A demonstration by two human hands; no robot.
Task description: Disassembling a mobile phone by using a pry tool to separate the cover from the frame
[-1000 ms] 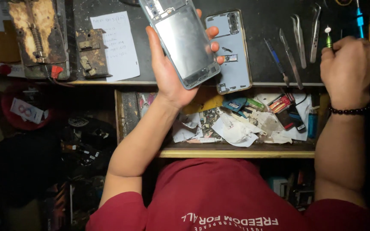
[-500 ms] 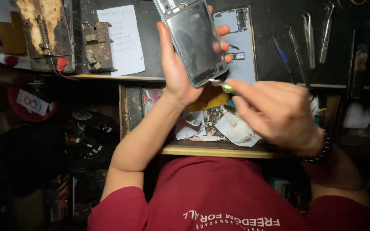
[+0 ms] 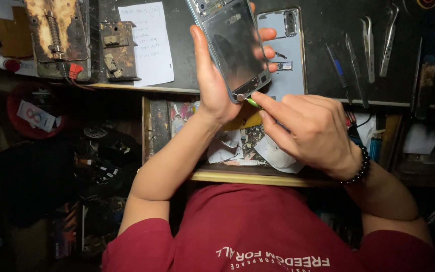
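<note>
Over the open drawer, the left hand held a phone frame tilted up off the bench, thumb along its left edge and fingers wrapped behind the right edge, clamped on it so the lower end faced the other hand. Right hand pinched a green-handled tool between thumb and fingers, closed tight on it, tip touching the frame's bottom corner near a small round part; likely the frame was angled that way to give the tip access. Beaded bracelet on the right wrist. Back cover lay flat on the dark mat just behind the frame, partly hidden by it. Tweezers and small drivers lay in a row to the right, well apart from the hands. Paper note and a rusty metal jig sat left on the bench. Drawer held loose scraps and parts, hard to tell apart.

Versus a second ago: right hand had been up on the bench at the tool row, fist closed; half a second ago it was already at the frame's lower end with the tool. Frame stayed in the left hand, roughly the same tilt. Cover unmoved.
</note>
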